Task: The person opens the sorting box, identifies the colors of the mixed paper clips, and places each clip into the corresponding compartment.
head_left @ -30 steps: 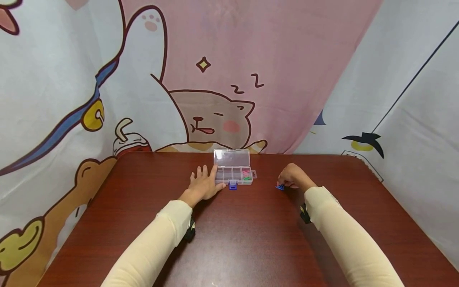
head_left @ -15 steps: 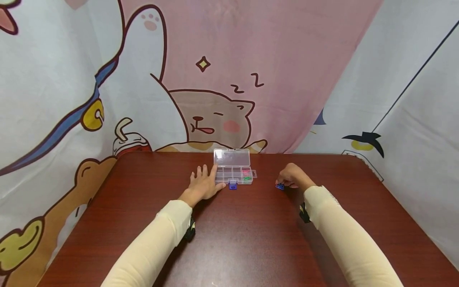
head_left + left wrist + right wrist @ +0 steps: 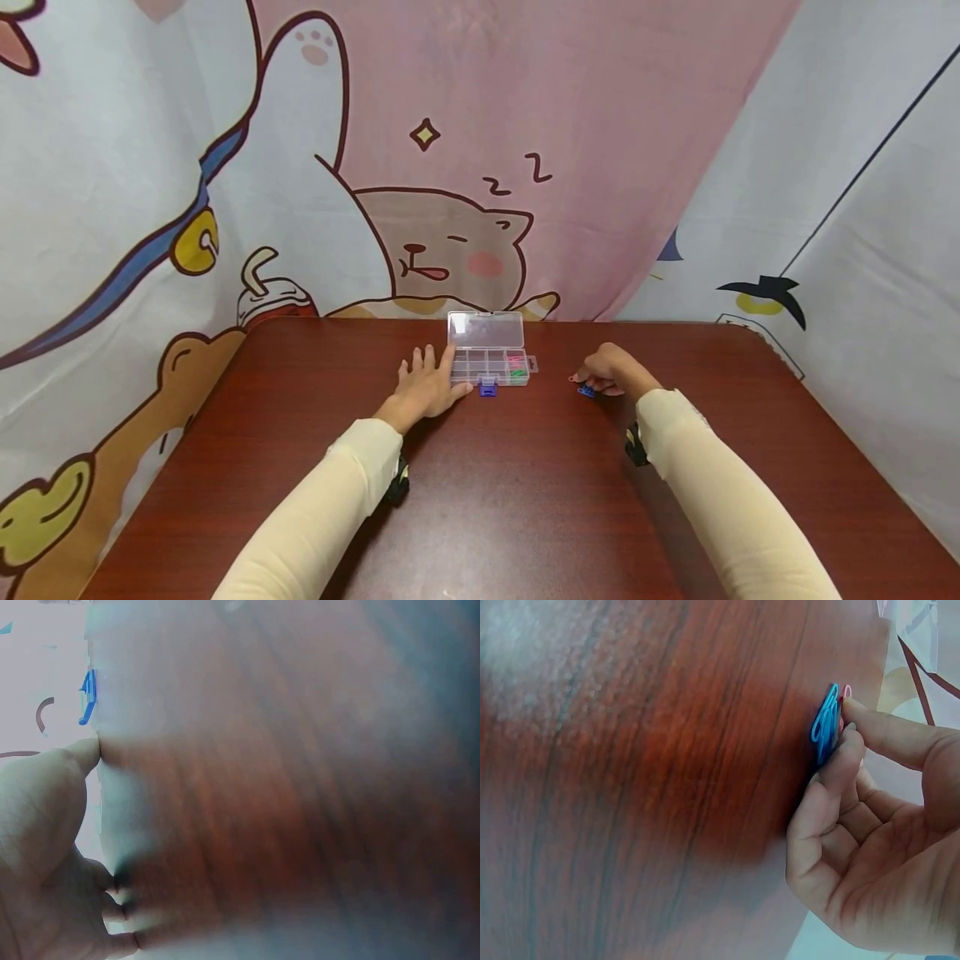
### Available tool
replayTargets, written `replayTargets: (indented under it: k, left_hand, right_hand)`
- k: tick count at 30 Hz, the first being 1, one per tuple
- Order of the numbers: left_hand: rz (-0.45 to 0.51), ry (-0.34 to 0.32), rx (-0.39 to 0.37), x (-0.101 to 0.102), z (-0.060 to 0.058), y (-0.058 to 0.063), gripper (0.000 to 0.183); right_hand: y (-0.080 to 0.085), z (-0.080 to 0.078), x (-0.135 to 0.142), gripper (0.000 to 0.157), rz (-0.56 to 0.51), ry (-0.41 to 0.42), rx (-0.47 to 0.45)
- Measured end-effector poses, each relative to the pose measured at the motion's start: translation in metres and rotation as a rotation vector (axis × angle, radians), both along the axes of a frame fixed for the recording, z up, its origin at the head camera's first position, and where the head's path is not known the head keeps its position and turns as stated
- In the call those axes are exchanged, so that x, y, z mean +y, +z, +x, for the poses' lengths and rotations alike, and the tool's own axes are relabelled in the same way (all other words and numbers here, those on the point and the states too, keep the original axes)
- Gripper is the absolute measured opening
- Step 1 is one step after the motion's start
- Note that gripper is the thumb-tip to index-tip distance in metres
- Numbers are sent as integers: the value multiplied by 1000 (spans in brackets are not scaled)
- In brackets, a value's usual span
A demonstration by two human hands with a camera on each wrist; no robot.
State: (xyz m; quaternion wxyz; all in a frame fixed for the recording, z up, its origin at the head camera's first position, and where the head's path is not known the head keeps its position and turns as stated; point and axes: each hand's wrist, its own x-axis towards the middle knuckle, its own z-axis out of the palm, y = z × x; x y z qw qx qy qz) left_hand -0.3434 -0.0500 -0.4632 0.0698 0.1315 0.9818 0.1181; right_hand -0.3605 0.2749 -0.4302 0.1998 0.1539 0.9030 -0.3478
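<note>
My left hand (image 3: 424,387) lies with spread fingers at the left end of a clear plastic compartment box (image 3: 477,367), thumb by its front edge. The box's lid (image 3: 485,330) stands raised at the back. Pink paper clips (image 3: 514,360) and green ones (image 3: 517,373) sit in its right-end compartments. To the right of the box, my right hand (image 3: 606,369) pinches a pink paper clip (image 3: 847,691) between thumb and index finger. Several blue paper clips (image 3: 826,726) lie on the table right beside those fingertips, partly covered by the hand in the head view.
A blue latch (image 3: 487,389) hangs at the box's front, and a clear hanging tab (image 3: 532,364) sticks out on its right. The brown wooden table (image 3: 480,500) ends just behind the box at a printed curtain (image 3: 600,167).
A pink paper clip now shows at my right fingertips, which have shifted slightly off the blue clips. My left hand and the box stay where they were.
</note>
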Motion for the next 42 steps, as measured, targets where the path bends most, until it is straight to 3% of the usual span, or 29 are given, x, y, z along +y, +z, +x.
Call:
replayTargets:
  k: [12,21,25,29,37,42]
  left_hand:
    - [-8,0,9,1,-1,-1,83]
    - [8,4,12,0,0,1,83]
    - [7,4,12,0,0,1,83]
    - [11,3,11,0,1,1,83]
    - [8,3,15,0,0,1,83]
    - [0,-2,14,0,0,1,81]
  right_hand:
    - [1,0,3,22,-63,-26,5]
    - [-3,-4,0,23,70,-2,120]
    - [-2,-4,-2,22,58,-2,115]
    - [3,-5,-5,23,-53,-41,93]
    - [22,-10,-19,18,-420,-89,5]
    - [25,-12,-32,15,-531,-94,-32]
